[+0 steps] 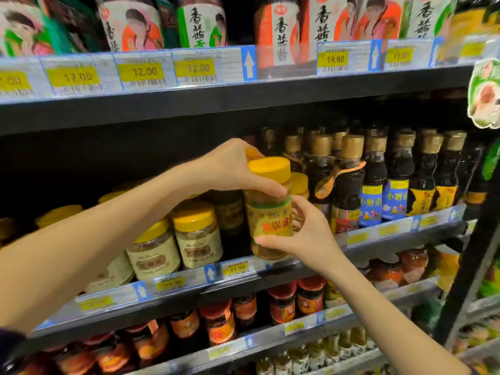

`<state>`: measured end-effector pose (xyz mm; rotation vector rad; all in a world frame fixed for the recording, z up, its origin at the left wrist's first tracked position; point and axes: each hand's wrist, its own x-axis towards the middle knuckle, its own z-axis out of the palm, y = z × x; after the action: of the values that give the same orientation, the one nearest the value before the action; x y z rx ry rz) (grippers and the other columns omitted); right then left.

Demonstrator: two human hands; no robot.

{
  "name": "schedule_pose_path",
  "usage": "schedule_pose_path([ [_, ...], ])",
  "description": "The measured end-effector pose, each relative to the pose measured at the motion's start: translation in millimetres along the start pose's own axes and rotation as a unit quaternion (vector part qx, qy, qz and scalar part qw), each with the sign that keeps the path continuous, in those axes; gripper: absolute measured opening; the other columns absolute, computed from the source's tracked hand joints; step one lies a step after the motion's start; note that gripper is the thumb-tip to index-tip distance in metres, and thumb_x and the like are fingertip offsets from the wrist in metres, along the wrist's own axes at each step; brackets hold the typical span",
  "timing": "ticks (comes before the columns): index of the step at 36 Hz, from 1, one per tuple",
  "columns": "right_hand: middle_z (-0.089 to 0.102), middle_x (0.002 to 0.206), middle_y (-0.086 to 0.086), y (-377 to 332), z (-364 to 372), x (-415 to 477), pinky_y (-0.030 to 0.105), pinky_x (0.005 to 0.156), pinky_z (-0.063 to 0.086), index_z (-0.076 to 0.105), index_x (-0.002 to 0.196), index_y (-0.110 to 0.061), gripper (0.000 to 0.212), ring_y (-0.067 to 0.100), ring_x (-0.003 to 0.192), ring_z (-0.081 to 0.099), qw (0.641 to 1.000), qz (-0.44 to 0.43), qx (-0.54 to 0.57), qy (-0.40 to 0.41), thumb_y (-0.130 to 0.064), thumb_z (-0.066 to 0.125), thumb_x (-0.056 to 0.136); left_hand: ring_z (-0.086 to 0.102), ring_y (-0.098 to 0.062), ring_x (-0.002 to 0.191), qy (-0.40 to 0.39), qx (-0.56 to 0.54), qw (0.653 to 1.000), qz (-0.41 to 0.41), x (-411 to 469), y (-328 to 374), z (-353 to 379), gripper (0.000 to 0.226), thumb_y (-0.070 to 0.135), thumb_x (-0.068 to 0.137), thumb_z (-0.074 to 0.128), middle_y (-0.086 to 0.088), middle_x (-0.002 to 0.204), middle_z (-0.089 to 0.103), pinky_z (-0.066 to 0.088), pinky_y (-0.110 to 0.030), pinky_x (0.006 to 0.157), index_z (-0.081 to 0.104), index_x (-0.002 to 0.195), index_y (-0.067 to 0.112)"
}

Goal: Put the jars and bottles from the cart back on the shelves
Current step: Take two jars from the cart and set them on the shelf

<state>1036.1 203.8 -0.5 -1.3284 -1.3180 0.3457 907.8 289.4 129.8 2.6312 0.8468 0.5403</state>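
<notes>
A clear jar [270,212] with a yellow lid and a yellow label with red characters is held upright at the front edge of the middle shelf [270,269]. My left hand [232,169] grips it near the lid from the left. My right hand [305,234] pinches its lower part from the right, thumb under the label. Similar yellow-lidded jars [197,234] stand on the same shelf to the left, and another yellow lid shows just behind the held jar.
Dark sauce bottles [376,180] with gold caps crowd the middle shelf right of the jar. Large labelled bottles [281,31] fill the top shelf. Red-lidded jars [281,304] sit on the shelf below. A dark upright post [470,266] stands at the right.
</notes>
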Motion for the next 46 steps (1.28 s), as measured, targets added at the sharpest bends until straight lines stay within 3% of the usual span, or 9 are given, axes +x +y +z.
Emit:
schedule_pose_path([
  [5,0.061,0.118,-0.011,-4,0,0,0.025,0.093,0.050,0.046,0.130,-0.021,0.083,0.003,0.109,0.058,0.999,-0.014,-0.025,-0.014,-0.039,0.084,0.059,0.055,-0.001,0.085,0.003,0.012,1.000,-0.022,7,-2,-7,0.075,0.065,0.051,0.071,0.017,0.092,0.057,0.048,-0.018,0.066,0.058,0.114,0.027],
  [9,0.055,0.122,-0.018,-4,-9,-2,0.011,0.094,0.045,0.042,0.132,-0.024,0.076,-0.006,0.111,0.054,0.998,-0.024,-0.043,-0.041,-0.025,0.082,0.068,0.057,-0.010,0.097,-0.027,0.029,0.998,-0.052,11,-4,-17,0.088,0.070,0.043,0.063,0.009,0.107,0.059,0.050,-0.027,0.080,0.051,0.122,0.034],
  [14,0.054,0.133,-0.006,5,-21,-13,0.035,0.104,0.044,0.047,0.135,-0.019,0.072,0.009,0.122,0.052,0.991,-0.026,-0.127,-0.038,-0.034,0.078,0.071,0.055,-0.013,0.103,-0.038,0.033,0.998,-0.044,16,-11,-20,0.090,0.065,0.043,0.067,0.005,0.118,0.057,0.051,-0.032,0.088,0.051,0.124,0.030],
  [20,0.050,0.137,-0.009,15,-32,-28,0.031,0.109,0.036,0.044,0.137,-0.024,0.061,0.007,0.129,0.043,0.965,-0.042,-0.248,-0.079,-0.040,0.065,0.082,0.057,-0.013,0.104,-0.056,0.029,0.997,-0.045,21,-32,-11,0.077,0.052,0.058,0.079,0.004,0.119,0.058,0.052,-0.033,0.088,0.051,0.125,0.028],
  [25,0.032,0.150,-0.008,28,-39,-38,0.021,0.115,0.005,0.027,0.146,-0.025,0.066,0.009,0.141,0.023,0.921,-0.056,-0.363,-0.128,-0.043,0.055,0.089,0.057,-0.011,0.100,-0.087,0.012,0.995,-0.043,24,-47,2,0.077,0.045,0.062,0.080,0.006,0.114,0.056,0.051,-0.027,0.082,0.048,0.128,0.023],
  [30,0.026,0.154,-0.002,43,-41,-42,0.025,0.114,-0.008,0.022,0.148,-0.018,0.074,0.014,0.144,0.018,0.877,-0.093,-0.445,-0.153,-0.057,0.039,0.088,0.055,-0.007,0.097,-0.120,0.014,0.992,-0.042,27,-54,9,0.080,0.046,0.063,0.079,0.009,0.114,0.054,0.050,-0.023,0.080,0.045,0.131,0.023],
  [37,0.033,0.151,0.002,49,-43,-45,0.033,0.112,-0.007,0.031,0.146,-0.015,0.078,0.017,0.142,0.027,0.862,-0.104,-0.469,-0.162,-0.059,0.028,0.081,0.056,0.000,0.090,-0.141,0.001,0.989,-0.036,28,-58,16,0.071,0.043,0.064,0.078,0.017,0.099,0.054,0.050,-0.018,0.072,0.049,0.125,0.022],
  [42,0.037,0.149,0.002,52,-44,-46,0.036,0.113,-0.001,0.033,0.144,-0.016,0.074,0.017,0.139,0.032,0.857,-0.096,-0.478,-0.169,-0.057,0.034,0.083,0.058,-0.003,0.094,-0.155,0.015,0.988,-0.025,31,-65,12,0.110,0.079,0.030,0.070,0.019,0.101,0.054,0.051,-0.019,0.072,0.050,0.123,0.025],
  [46,0.042,0.146,0.001,55,-44,-44,0.036,0.114,0.004,0.036,0.143,-0.015,0.072,0.017,0.137,0.037,0.853,-0.094,-0.484,-0.170,-0.055,0.038,0.083,0.057,-0.004,0.097,-0.173,0.047,0.984,-0.014,35,-70,9,0.120,0.086,0.026,0.065,0.016,0.107,0.055,0.051,-0.021,0.078,0.048,0.128,0.024],
])
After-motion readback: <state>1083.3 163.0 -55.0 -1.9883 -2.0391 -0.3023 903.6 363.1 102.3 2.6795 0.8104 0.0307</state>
